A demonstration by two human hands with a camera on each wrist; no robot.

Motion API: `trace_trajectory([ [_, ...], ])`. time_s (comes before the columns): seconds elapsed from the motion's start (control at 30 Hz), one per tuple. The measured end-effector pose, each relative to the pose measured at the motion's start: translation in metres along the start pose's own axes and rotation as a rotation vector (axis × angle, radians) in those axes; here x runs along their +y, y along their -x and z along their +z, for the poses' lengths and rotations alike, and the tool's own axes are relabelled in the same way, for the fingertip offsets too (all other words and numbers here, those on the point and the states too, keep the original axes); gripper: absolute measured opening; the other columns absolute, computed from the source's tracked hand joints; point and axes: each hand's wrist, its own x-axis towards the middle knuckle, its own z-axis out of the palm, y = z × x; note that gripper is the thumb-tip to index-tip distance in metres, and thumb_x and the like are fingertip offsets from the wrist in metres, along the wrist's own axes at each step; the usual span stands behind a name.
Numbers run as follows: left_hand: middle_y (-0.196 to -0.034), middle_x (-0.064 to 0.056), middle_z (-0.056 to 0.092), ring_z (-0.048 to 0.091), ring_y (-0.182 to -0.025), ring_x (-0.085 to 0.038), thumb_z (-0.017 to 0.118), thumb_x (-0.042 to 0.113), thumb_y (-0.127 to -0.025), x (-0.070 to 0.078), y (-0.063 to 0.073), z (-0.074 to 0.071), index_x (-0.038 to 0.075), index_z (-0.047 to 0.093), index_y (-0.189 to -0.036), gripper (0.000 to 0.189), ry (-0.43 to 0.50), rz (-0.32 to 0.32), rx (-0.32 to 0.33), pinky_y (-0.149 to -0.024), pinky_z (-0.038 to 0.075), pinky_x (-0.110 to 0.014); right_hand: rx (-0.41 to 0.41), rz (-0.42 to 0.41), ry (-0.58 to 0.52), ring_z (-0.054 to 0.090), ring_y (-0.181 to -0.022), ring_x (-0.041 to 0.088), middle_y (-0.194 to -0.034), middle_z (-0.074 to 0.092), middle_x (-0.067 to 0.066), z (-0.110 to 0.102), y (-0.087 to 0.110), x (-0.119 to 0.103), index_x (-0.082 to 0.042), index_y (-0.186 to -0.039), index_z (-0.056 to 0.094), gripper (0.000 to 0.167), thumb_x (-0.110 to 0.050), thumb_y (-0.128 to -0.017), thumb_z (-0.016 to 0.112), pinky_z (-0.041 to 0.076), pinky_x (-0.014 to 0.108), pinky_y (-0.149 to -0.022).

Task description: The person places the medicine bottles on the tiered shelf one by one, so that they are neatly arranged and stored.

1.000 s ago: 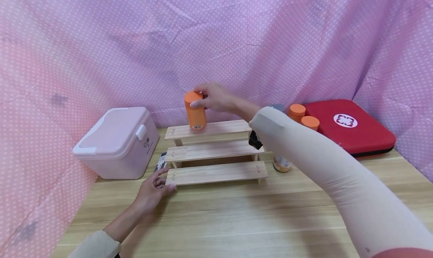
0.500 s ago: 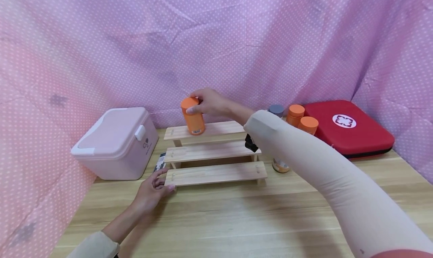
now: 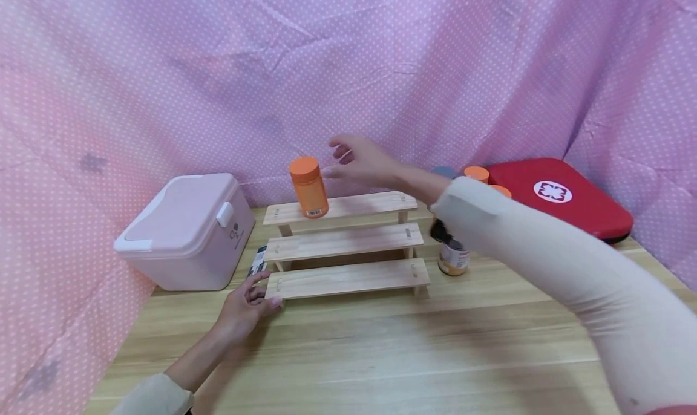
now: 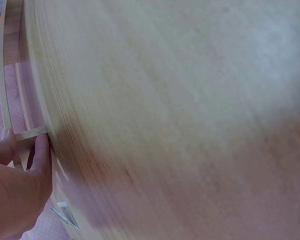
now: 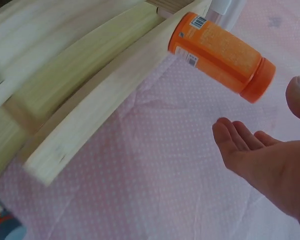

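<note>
A three-step wooden display rack (image 3: 348, 281) stands on the table. On the left part of its top step an orange bottle (image 3: 309, 191) with an orange screw cap stands upright. Just right of the bottle is my right hand (image 3: 363, 162), fingers spread and apart from it; the right wrist view shows a gap between the bottle (image 5: 217, 57) and the hand (image 5: 270, 157). My left hand (image 3: 244, 309) holds the left end of the lowest step. In the left wrist view, thumb and fingers of that hand (image 4: 22, 190) pinch the end support.
Left of the rack sits a pale pink lidded box (image 3: 185, 233), with a printed packet (image 3: 258, 261) beside it. On the right are a jar (image 3: 454, 260), orange-capped bottles (image 3: 476, 173) partly behind my sleeve, and a red first-aid case (image 3: 572, 206). Pink dotted cloth (image 3: 348, 58) hangs behind.
My right hand has set the orange bottle down on the top step, let go of it and drawn away to the right. My left hand has stayed in place.
</note>
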Motion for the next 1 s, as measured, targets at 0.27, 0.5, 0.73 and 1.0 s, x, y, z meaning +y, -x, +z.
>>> trace_trajectory([
  [0.27, -0.112, -0.021, 0.066, 0.065, -0.105, -0.028, 0.068, 0.005, -0.088, -0.002, 0.004, 0.000, 0.002, 0.036, -0.144, 0.064, 0.016, -0.006, 0.000, -0.081, 0.052, -0.021, 0.093, 0.022, 0.090, 0.048, -0.124, 0.031, -0.138, 0.050, 0.017, -0.048, 0.083, 0.036, -0.004, -0.144, 0.039, 0.066, -0.025, -0.089, 0.070, 0.039, 0.045, -0.105],
  [0.5, -0.112, -0.021, 0.066, 0.064, -0.105, -0.029, 0.068, 0.006, -0.089, -0.002, 0.004, 0.001, 0.003, 0.037, -0.143, 0.063, 0.001, -0.003, 0.004, -0.081, 0.052, -0.021, 0.139, 0.147, 0.174, 0.048, -0.122, 0.037, -0.134, 0.053, 0.018, -0.072, 0.141, 0.072, -0.007, -0.142, 0.043, 0.066, -0.031, -0.088, 0.071, 0.041, 0.055, -0.100],
  [0.73, -0.111, -0.020, 0.066, 0.065, -0.104, -0.028, 0.069, 0.006, -0.088, -0.001, 0.005, 0.002, 0.003, 0.036, -0.143, 0.064, 0.021, 0.006, -0.001, -0.080, 0.052, -0.020, 0.116, 0.139, 0.154, 0.051, -0.117, 0.034, -0.128, 0.055, 0.018, -0.066, 0.173, 0.109, -0.003, -0.139, 0.046, 0.062, -0.026, -0.087, 0.072, 0.044, 0.054, -0.096],
  [1.0, -0.115, -0.023, 0.064, 0.064, -0.106, -0.029, 0.069, 0.004, -0.087, -0.001, 0.005, 0.003, 0.003, 0.036, -0.144, 0.066, 0.023, 0.000, 0.005, -0.083, 0.053, -0.023, 0.021, 0.180, 0.115, 0.055, -0.115, 0.036, -0.128, 0.055, 0.020, -0.048, 0.187, 0.133, 0.000, -0.142, 0.042, 0.071, -0.030, -0.086, 0.074, 0.050, 0.049, -0.092],
])
